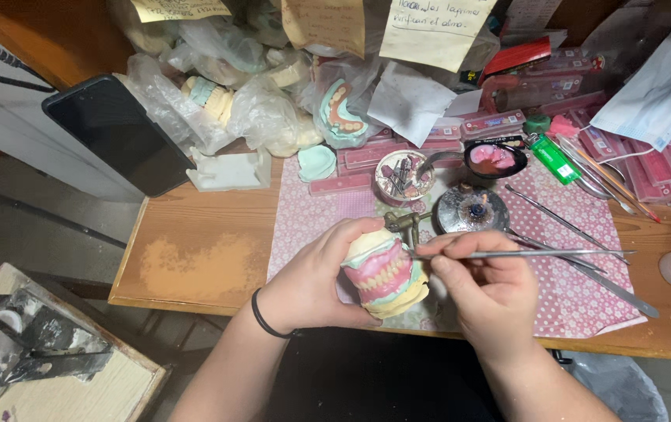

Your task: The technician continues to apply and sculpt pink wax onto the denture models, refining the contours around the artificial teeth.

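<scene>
My left hand grips a dental model with pink wax gums, white teeth and yellowish plaster bases, held over the front edge of the bench. A brass hinge part sticks out at its top. My right hand holds a thin metal carving tool like a pen, its tip touching the pink wax on the model's right side. A black band circles my left wrist.
A pink patterned mat covers the wooden bench. On it lie more metal instruments, a small round burner, a tin of bits, a black dish of pink wax and a green lighter. Bagged plaster casts and a dark phone sit behind.
</scene>
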